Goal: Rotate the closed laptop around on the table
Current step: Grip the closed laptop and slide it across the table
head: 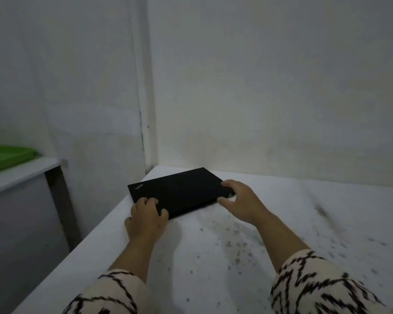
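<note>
A white table (213, 257) fills the lower part of the view, its top marked with grey speckles and smudges, densest toward the near right, and its far end pushed into the corner of two pale walls. Flat on it near that far left corner lies a closed black laptop (179, 189), turned at an angle to the table's edges, with a small logo at its far left corner. To the left, apart from this table, stands a second pale surface (21, 175) carrying a green tray (7, 156).
</note>
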